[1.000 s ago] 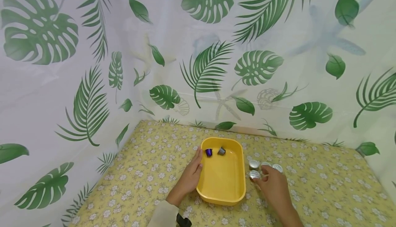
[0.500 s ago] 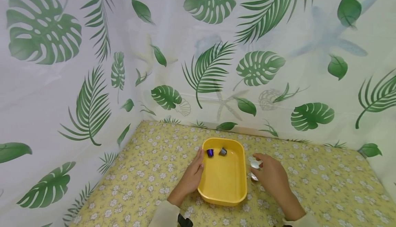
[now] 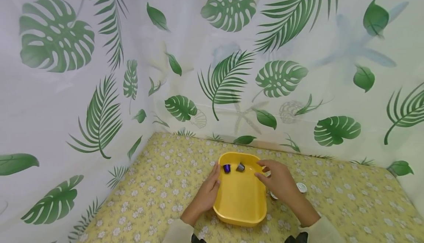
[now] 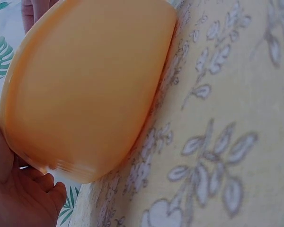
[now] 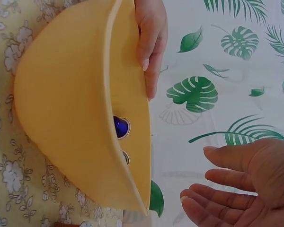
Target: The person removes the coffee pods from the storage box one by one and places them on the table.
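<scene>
A yellow plastic tub (image 3: 240, 202) stands on the floral cloth, with a purple-blue coffee capsule (image 3: 226, 168) and a grey coffee capsule (image 3: 240, 167) lying at its far end. My left hand (image 3: 206, 192) grips the tub's left rim, thumb on the rim and fingers along the outer wall. Over the far right rim hovers my right hand (image 3: 276, 179); its thumb and fingers are apart with nothing between them in the right wrist view. Silver-lidded capsules lie right of the tub: one capsule (image 3: 301, 187) shows beyond the wrist, another is mostly covered by the hand.
Yellow floral cloth (image 3: 159, 184) covers the table around the tub. Behind and to the left hang white sheets (image 3: 205, 84) printed with green leaves, meeting the table along its far edge.
My right hand has moved left and away from me, from among the silver-lidded capsules to above the tub's right rim. The left hand keeps its place on the tub.
</scene>
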Available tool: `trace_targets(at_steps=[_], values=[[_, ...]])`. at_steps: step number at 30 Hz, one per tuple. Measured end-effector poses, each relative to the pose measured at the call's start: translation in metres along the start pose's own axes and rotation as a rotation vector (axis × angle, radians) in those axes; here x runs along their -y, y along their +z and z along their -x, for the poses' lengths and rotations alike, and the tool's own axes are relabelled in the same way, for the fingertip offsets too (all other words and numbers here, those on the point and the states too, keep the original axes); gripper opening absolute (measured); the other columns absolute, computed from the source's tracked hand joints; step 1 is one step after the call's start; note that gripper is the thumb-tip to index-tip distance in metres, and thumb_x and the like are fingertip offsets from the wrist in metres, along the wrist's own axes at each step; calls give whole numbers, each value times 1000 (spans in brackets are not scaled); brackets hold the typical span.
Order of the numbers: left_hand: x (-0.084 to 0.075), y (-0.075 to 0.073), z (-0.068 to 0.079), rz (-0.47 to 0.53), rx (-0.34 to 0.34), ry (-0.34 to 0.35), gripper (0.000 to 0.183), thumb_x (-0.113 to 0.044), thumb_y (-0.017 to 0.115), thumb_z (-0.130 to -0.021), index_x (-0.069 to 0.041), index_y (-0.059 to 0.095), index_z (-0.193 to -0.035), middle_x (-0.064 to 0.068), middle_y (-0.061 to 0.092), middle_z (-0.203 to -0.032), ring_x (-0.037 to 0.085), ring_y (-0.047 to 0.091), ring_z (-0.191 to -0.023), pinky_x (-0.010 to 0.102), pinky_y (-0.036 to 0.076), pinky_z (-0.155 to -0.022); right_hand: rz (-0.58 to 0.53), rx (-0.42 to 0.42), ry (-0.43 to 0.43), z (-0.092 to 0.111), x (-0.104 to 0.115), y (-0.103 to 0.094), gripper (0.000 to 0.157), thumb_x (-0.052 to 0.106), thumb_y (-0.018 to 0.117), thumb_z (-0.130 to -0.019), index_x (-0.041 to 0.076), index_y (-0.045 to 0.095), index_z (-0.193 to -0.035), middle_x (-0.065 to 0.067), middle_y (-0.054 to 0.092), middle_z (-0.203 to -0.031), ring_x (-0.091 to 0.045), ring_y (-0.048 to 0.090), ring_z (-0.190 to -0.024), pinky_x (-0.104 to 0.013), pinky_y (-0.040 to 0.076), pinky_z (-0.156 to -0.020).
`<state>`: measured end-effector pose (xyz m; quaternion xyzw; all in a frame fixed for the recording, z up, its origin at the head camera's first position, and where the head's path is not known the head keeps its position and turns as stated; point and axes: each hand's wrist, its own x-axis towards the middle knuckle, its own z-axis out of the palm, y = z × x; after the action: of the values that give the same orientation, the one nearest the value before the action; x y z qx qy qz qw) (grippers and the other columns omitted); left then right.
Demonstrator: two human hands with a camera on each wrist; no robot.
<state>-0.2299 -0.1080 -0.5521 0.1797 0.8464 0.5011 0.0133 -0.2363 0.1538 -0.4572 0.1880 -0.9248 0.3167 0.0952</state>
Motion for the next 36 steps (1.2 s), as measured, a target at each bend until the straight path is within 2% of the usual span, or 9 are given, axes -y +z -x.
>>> trace_targets(at_steps=[5,11,22,29,36], values=[[1,4,1,8,-3,13,53,-14,29,-113,-6,12,-163,-3,-2,-169,29,6,-156,54,13,-123,-8,14,-6,-6,3,9,35,12,76,-92,1,70,-125,-16,70,-121,-31,68,-99,-40,61,-76],[-2,7,1,35,9,15,53,-13,29,-113,-6,12,-162,-4,-3,-169,26,5,-156,52,13,-123,-33,29,0,-9,3,16,34,11,75,-93,0,70,-125,-17,70,-120,-32,68,-100,-42,61,-80],[-5,6,-1,22,-8,28,53,-10,29,-112,-6,11,-162,-3,-3,-168,26,6,-156,52,14,-123,5,120,-24,-31,8,23,35,14,75,-93,-1,70,-124,-20,69,-121,-35,68,-102,-44,60,-80],[-2,4,1,10,-16,12,54,-10,31,-112,-6,13,-162,-4,-2,-168,27,7,-156,51,14,-124,65,204,-7,-40,13,28,40,15,75,-94,-4,67,-128,-21,67,-127,-38,65,-113,-52,55,-93],[0,3,0,7,-11,31,54,-8,30,-112,-5,12,-162,-2,-2,-169,26,6,-156,51,14,-123,107,258,17,-49,12,36,46,17,75,-93,-6,64,-131,-23,65,-130,-40,61,-120,-55,51,-99]])
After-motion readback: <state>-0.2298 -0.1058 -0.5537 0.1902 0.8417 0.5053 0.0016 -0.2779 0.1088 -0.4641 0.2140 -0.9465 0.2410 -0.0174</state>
